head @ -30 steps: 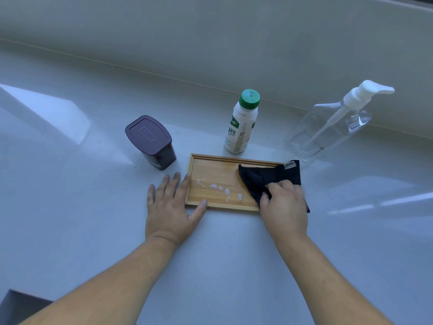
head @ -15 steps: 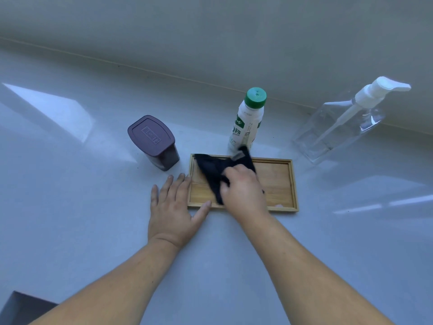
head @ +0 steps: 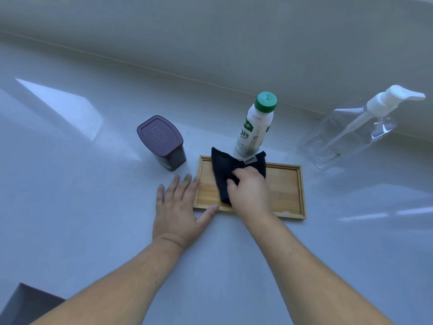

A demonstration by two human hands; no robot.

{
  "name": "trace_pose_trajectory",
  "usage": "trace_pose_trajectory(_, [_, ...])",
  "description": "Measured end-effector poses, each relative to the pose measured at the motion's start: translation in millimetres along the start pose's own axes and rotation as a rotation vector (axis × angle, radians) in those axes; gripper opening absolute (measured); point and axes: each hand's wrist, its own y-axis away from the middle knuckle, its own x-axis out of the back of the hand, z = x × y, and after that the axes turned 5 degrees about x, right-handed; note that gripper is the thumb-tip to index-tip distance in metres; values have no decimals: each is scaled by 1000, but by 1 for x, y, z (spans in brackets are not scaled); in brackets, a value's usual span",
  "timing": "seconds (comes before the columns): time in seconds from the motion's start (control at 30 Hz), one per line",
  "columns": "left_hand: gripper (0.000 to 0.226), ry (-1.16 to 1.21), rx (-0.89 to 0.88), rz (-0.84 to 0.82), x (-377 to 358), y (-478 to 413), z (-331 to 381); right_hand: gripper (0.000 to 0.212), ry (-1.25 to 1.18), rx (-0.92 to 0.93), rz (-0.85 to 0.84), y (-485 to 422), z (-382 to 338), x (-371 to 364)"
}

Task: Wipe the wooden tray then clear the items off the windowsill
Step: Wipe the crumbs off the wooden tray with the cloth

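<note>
The right hand (head: 251, 191) has swept the cloth (head: 225, 170) from the tray's (head: 288, 184) right end across to its left half, fingers curled down on the fabric. The white spots that lay beside the left hand (head: 178, 207) a second ago are gone; only a small fleck shows near the right hand's wrist. The left hand lies flat and empty, thumb and forefinger bracing the tray's corner. Wiping looks nearly done; the jar (head: 161, 141), bottle (head: 256, 127) and pump (head: 356, 130) beyond the hands await clearing.

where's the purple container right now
In the head view the purple container stands upright on the windowsill, just left of and behind the wooden tray, beyond the left hand fingertips.
</note>
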Motion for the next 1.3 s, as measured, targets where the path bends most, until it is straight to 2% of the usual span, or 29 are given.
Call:
trace_pose_trajectory(0.1, [86,10,-4,2,-1,0,-2,22,-58,84,-54,-7,-35,-25])
trace_pose_trajectory(0.2, [85,23,-5,2,-2,0,-2,25,-85,69,-67,-8,-42,-32])
trace_pose_trajectory(0.3, [87,11,4,-5,-2,0,-1,12,-43,111,-157,-9,-34,-24])
trace_pose_trajectory(0.47, [92,32,10,12,-1,0,2,29,83,145,-356,3,-11,-5])
trace_pose_trajectory(0.67, [96,29,25,25,1,1,2,15,133,64,-299,22,42,34])
trace_pose_trajectory(0.87, [98,2,20,-6,0,0,1,35,319,-41,-242,35,96,75])
trace_pose_trajectory(0.97, [97,1,15,-12,1,0,1,38,302,-65,-184,39,85,66])
trace_pose_trajectory(1.07, [98,11,18,-12,0,0,0,31,162,-112,-143,36,60,48])
trace_pose_trajectory(1.3, [85,-23,-8,-23,-3,0,-3,14,-52,40,-190,17,-34,-19])
